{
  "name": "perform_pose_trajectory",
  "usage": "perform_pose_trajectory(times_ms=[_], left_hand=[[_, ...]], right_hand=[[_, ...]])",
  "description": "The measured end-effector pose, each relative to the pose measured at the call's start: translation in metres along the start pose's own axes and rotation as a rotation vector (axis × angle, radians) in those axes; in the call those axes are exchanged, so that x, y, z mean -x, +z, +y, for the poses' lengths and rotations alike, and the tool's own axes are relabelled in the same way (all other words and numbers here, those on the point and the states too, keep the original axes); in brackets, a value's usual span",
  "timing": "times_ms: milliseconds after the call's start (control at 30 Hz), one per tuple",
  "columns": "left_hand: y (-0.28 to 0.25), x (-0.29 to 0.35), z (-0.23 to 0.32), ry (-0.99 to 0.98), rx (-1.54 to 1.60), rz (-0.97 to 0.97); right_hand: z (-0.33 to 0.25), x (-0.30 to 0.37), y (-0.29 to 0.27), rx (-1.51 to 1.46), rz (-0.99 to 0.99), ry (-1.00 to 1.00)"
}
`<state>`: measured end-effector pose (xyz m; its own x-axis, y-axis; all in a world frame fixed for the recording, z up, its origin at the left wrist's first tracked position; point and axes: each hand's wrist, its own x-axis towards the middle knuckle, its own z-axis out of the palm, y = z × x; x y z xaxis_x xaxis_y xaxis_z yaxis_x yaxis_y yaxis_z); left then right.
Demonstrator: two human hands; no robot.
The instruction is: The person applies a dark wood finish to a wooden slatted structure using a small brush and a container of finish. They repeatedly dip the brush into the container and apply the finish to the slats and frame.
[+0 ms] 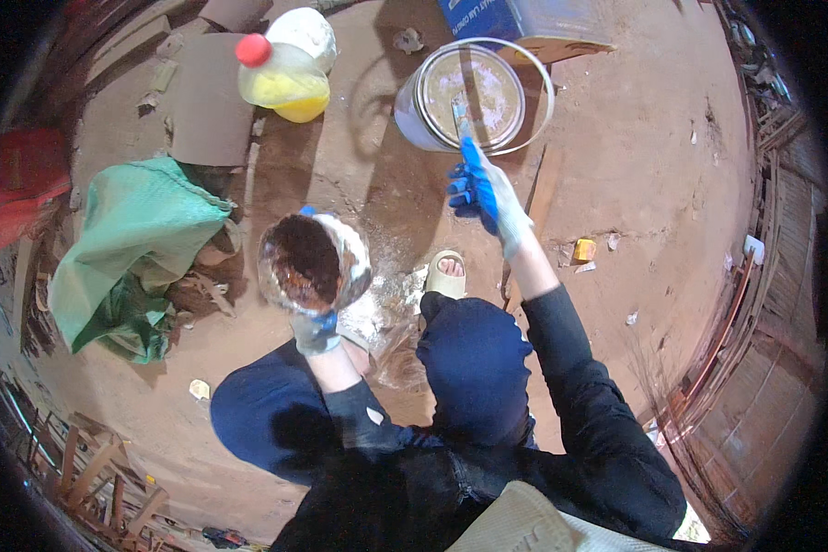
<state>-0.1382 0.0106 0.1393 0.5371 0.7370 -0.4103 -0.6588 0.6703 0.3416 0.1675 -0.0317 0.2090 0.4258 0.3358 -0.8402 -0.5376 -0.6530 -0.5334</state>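
Observation:
My left hand (315, 333), in a white and blue work glove, is closed on the near side of a round bowl (351, 241). Dark brown material (304, 262) lines much of the inside, and something white coats its right side. A spot of blue shows at the bowl's far rim. Further forward, my right hand (480, 189), gloved the same way, grips a flat scraper (461, 115). Its blade extends over the round top of a white bucket (417, 120); whether it touches cannot be told. Pinkish-white patches mark that top, and the bucket's handle leans to the right.
A red-capped plastic jug (285, 89) of yellow liquid stands far left beside a white rounded object (304, 35). A green sack (124, 244) lies at left. Behind the bucket is a blue box (534, 23). A small yellow item (584, 249) and wood strip (545, 189) lie right.

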Motion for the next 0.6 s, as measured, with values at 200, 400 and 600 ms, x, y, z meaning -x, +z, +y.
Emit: perform_pose_trajectory(times_ms=[200, 400, 600], left_hand=[[0.033, 0.063, 0.056, -0.168, 0.626, 0.057], [0.072, 0.17, 0.105, -0.023, 0.402, 0.33], [0.212, 0.258, 0.139, 0.145, 0.505, 0.538]], right_hand=[[0.018, -0.005, -0.004, -0.385, -0.08, -0.059], [-0.011, 0.1, 0.012, -0.292, -0.169, -0.121], [-0.079, 0.311, 0.04, -1.225, -1.01, 0.316]])
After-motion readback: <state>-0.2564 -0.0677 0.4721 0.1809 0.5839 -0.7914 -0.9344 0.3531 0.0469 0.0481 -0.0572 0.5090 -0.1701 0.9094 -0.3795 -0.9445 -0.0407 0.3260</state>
